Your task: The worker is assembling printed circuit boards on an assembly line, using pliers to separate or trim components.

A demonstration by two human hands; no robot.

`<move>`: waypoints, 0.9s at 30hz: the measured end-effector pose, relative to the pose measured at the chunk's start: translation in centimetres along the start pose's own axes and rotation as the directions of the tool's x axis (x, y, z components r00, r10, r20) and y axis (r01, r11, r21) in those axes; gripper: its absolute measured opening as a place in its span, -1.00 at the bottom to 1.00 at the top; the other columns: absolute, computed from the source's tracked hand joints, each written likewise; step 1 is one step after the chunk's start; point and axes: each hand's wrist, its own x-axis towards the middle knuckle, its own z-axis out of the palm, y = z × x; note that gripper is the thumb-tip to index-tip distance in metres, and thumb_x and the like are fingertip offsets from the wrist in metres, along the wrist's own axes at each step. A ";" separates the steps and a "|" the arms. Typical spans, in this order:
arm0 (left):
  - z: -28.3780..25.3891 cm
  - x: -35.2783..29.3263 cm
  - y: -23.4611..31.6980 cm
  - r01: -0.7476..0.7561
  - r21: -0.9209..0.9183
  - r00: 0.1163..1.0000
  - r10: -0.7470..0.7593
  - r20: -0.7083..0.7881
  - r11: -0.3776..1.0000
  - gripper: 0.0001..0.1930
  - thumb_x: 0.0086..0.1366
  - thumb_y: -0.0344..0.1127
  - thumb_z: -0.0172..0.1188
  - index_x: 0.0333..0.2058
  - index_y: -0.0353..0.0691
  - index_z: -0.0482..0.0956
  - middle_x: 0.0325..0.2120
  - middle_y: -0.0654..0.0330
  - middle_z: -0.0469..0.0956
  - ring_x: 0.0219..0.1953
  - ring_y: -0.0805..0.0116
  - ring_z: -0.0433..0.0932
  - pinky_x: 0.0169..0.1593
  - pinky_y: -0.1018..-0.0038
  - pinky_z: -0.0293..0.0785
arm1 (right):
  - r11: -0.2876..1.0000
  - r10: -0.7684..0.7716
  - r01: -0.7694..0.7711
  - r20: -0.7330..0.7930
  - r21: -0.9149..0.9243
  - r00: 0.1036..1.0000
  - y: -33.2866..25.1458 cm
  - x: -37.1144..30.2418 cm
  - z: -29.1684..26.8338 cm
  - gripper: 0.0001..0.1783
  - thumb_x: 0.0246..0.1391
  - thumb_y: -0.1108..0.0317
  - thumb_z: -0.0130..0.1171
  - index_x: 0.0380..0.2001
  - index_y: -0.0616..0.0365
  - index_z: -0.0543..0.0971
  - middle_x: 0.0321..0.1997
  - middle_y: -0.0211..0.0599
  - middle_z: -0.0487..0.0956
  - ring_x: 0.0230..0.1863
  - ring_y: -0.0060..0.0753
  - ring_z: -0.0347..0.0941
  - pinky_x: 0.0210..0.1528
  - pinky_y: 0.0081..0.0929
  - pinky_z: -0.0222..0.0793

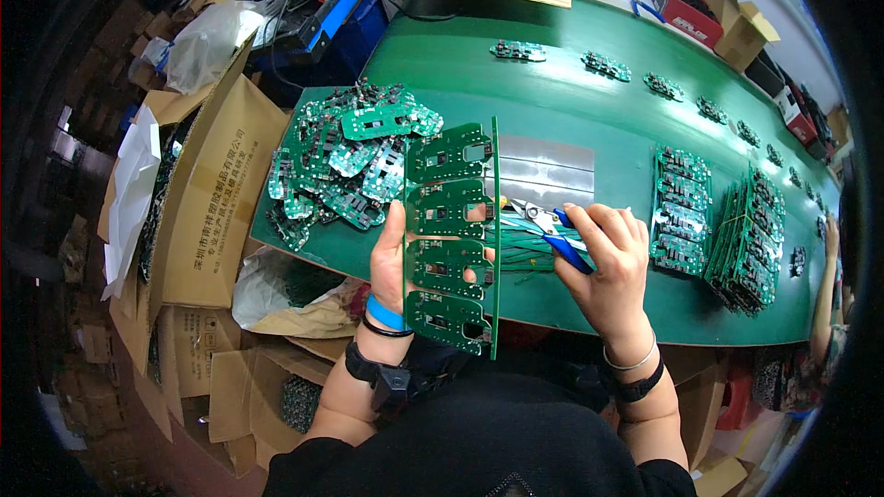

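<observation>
**Green panel under the cutters, many boards already separated**

Green circuit-board material fills the middle of the view: a panel of four joined boards [450,237] is held upright over the near edge of the table [552,83], gripped along its left side by the left hand [391,262]. All four boards appear to be attached to the panel's side rail, so this panel is judged barely begun. The right hand [603,258] is closed around blue-handled cutters [551,228], whose tip is brought up to the panel's right rail. To the left, a heap of loose single boards [345,166] is taken as finished output. To the right, stacks of uncut panels [723,225] are seen, so much work is judged to remain. Further back, small boards [608,64] are spaced in a row along the table. Open cardboard boxes [207,202] stand at the left.
</observation>
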 end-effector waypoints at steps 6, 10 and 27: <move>0.5 0.2 -0.5 0.011 -0.077 1.000 -0.011 -0.003 0.997 -0.33 0.32 0.18 -0.36 0.21 -0.21 0.07 0.23 -0.24 -0.19 -0.18 -0.04 0.50 -0.28 0.29 0.59 | 0.997 0.071 -0.072 0.046 0.038 0.996 -0.3 -0.5 0.1 -0.48 -0.40 0.42 0.25 -0.18 0.14 0.51 -0.29 -0.28 0.45 -0.26 -0.20 0.35 -0.08 -0.26 0.19; 0.4 0.4 -0.4 -0.004 -0.085 0.999 0.008 0.051 0.996 -0.32 0.31 0.18 -0.36 0.22 -0.22 0.01 0.23 -0.24 -0.17 -0.14 -0.06 0.47 -0.25 0.23 0.58 | 0.999 0.044 -0.044 0.020 0.001 0.999 -0.3 -0.3 -0.1 -0.45 -0.44 0.40 0.26 -0.17 0.14 0.51 -0.26 -0.28 0.45 -0.23 -0.21 0.34 -0.12 -0.30 0.18; 2.7 2.6 1.0 -0.053 0.464 0.955 0.181 -0.236 0.884 -0.32 0.31 0.22 -0.42 0.10 -0.27 0.23 -0.06 -0.05 0.42 -0.14 0.08 0.51 -0.13 0.15 0.52 | 0.986 -0.162 0.163 0.345 0.027 0.925 -3.1 -0.1 -2.5 -0.34 -0.50 0.29 0.32 -0.13 0.11 0.46 -0.18 -0.34 0.40 -0.12 -0.29 0.30 -0.06 -0.27 0.12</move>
